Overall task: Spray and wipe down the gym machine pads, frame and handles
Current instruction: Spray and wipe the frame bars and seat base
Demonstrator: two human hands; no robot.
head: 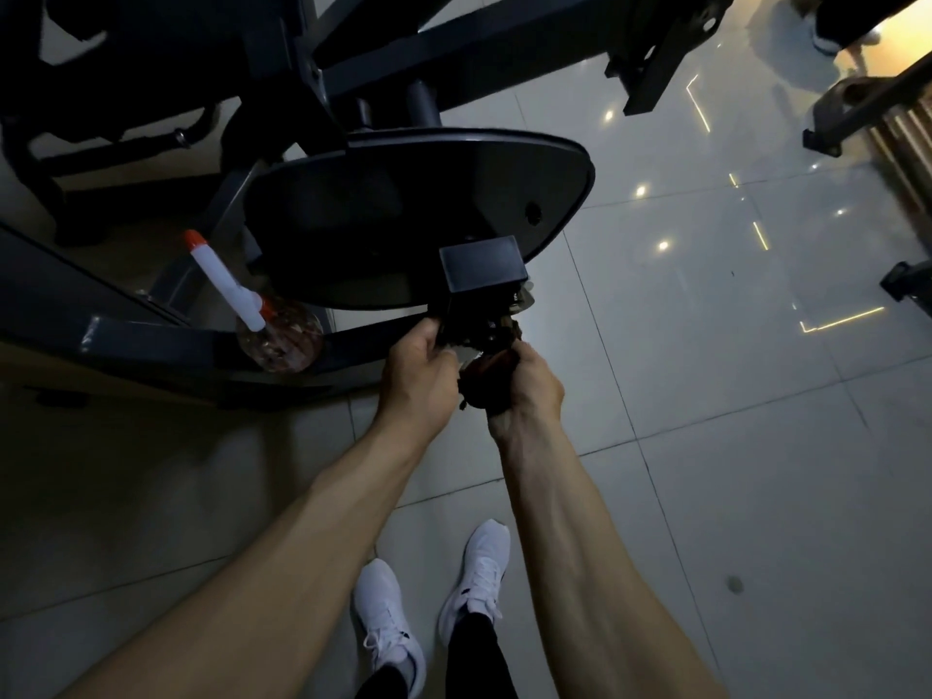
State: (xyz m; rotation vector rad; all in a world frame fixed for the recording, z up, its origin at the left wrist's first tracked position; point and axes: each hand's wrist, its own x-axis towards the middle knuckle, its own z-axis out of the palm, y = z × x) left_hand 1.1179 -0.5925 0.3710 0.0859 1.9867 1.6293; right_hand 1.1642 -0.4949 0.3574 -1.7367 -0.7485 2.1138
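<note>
The gym machine's oval black seat pad point(403, 214) is seen from above at the centre of the view, carried on dark frame tubes point(151, 340) over pale glossy floor tiles point(706, 396). A square black frame end point(481, 267) juts out just below the pad's near edge. A dark, crumpled cloth point(486, 345) is pressed against the underside of that frame end. The cloth is gripped by the left hand point(418, 375), its fingers curled closed around the upper part, and by the right hand point(524, 391), fingers likewise closed on the lower bunch. A clear spray bottle point(280, 338) with a white and orange nozzle is stood on the floor beside the frame, left of the hands. White sneakers point(388, 618) are visible below.
</note>
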